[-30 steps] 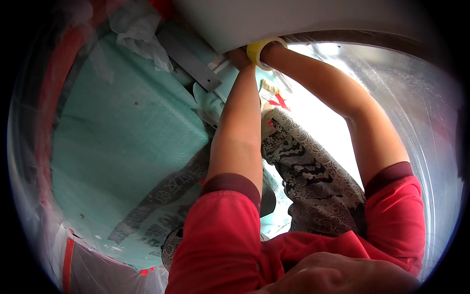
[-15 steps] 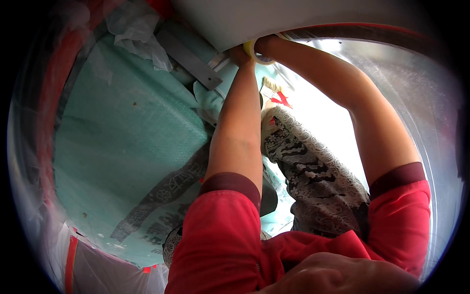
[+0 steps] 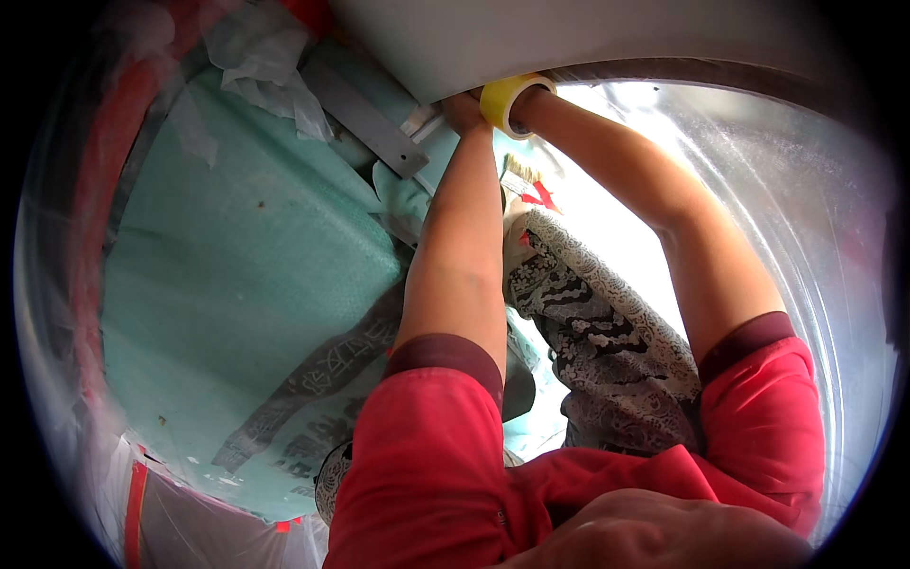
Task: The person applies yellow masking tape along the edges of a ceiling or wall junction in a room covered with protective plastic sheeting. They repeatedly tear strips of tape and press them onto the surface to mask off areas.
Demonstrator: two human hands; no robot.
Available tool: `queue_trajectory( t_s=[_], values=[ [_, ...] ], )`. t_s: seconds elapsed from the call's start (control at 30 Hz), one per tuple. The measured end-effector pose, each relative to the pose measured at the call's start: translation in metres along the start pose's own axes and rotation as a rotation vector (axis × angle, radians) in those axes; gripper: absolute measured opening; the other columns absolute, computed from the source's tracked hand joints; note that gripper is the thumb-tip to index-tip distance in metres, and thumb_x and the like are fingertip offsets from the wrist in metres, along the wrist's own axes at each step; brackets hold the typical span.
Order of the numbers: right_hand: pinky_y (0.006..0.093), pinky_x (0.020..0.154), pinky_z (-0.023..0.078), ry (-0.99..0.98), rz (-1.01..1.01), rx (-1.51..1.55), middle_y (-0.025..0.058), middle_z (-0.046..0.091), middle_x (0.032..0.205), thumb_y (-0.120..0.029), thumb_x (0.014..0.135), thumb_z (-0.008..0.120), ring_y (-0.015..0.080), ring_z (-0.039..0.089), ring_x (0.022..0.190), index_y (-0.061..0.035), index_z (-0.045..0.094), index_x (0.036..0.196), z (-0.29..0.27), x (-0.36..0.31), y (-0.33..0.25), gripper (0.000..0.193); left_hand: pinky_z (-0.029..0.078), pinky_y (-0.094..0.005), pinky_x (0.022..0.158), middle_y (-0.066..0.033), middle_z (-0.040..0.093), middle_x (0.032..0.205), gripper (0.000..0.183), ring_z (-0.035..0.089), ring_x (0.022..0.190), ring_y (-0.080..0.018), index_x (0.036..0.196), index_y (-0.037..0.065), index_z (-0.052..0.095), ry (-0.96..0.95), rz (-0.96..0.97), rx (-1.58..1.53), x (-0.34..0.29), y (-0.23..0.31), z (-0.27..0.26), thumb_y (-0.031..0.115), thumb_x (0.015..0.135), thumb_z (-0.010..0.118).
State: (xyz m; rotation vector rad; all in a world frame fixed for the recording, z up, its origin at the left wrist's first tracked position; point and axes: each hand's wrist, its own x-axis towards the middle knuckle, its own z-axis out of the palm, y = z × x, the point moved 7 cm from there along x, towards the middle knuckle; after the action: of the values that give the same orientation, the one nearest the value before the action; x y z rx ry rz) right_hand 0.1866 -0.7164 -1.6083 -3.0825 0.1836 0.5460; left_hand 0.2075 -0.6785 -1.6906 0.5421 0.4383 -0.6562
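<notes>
A yellow roll of tape (image 3: pixel 497 99) hangs around my right wrist, with the wrist passing through its ring. My right hand (image 3: pixel 531 102) is nearly all hidden behind the roll and the edge of a pale grey panel (image 3: pixel 569 36). Close beside it, my left hand (image 3: pixel 464 112) reaches up to the panel's lower edge. Its fingers are out of sight there, so what either hand holds does not show. Below the hands, near my knee, is a paintbrush (image 3: pixel 520 176) with pale bristles and a red strip on it.
Green sheeting (image 3: pixel 246 266) with dark print spreads on the left. A flat grey metal bar (image 3: pixel 365 121) slants beside my left hand, near crumpled translucent plastic (image 3: pixel 261 66). Clear plastic film (image 3: pixel 806 209) curves along the right. My patterned trouser leg (image 3: pixel 616 351) is below my arms.
My right forearm has shifted left and slightly down. The tape roll has turned, showing more of its yellow outer face. The red line along the panel's edge at the right no longer shows.
</notes>
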Motion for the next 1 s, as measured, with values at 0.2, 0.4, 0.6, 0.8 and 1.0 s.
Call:
queue_trajectory(
  t_s=[0.2,0.4,0.6,0.8,1.0],
  values=[
    [0.0397,0.06,0.053,-0.022,0.004,-0.042,0.0184,0.064,0.091,-0.015,0.084,0.047,0.0325,0.066,0.076,-0.006,0.054,0.106,0.008,-0.003,0.003,0.025,0.049,-0.0289,0.083,-0.0111,0.06,0.112,0.046,0.061,0.097,-0.0185,0.115,0.001,0.055,0.061,-0.036,0.286,-0.012,0.003,0.005,0.039,0.091,0.044],
    [0.0398,0.059,0.053,-0.079,0.007,-0.1,0.0185,0.064,0.092,-0.015,0.083,0.047,0.0322,0.066,0.076,-0.0059,0.053,0.107,0.012,0.002,0.0,0.026,0.05,-0.03,0.082,-0.0101,0.061,0.113,0.046,0.061,0.097,-0.0182,0.115,0.003,0.055,0.039,0.018,0.391,-0.003,0.003,0.002,0.041,0.091,0.045],
    [0.0398,0.056,0.053,0.241,0.001,0.022,0.0168,0.064,0.084,-0.013,0.082,0.048,0.032,0.066,0.071,-0.0066,0.052,0.105,-0.009,-0.001,-0.002,0.024,0.051,-0.0339,0.079,-0.0091,0.063,0.11,0.035,0.063,0.095,-0.0233,0.109,0.009,0.057,0.086,0.229,0.907,-0.008,0.021,0.005,0.038,0.091,0.05],
    [0.0374,0.057,0.052,0.799,-0.049,0.226,0.0116,0.062,0.08,-0.008,0.078,0.053,0.0306,0.063,0.071,-0.0102,0.056,0.094,-0.048,-0.041,-0.002,0.016,0.051,-0.035,0.07,-0.009,0.068,0.092,0.018,0.065,0.082,-0.0242,0.084,0.003,0.065,0.171,0.248,1.639,-0.027,0.029,0.022,0.015,0.085,0.051],
    [0.0352,0.056,0.051,0.841,-0.127,0.207,0.007,0.061,0.078,-0.002,0.071,0.059,0.0276,0.063,0.071,-0.0125,0.059,0.091,-0.067,-0.042,-0.008,0.023,0.051,-0.0324,0.072,-0.0074,0.068,0.09,0.016,0.065,0.083,-0.0227,0.086,0.008,0.066,0.084,0.579,1.631,0.019,-0.023,-0.018,0.011,0.085,0.05]
  ],
)
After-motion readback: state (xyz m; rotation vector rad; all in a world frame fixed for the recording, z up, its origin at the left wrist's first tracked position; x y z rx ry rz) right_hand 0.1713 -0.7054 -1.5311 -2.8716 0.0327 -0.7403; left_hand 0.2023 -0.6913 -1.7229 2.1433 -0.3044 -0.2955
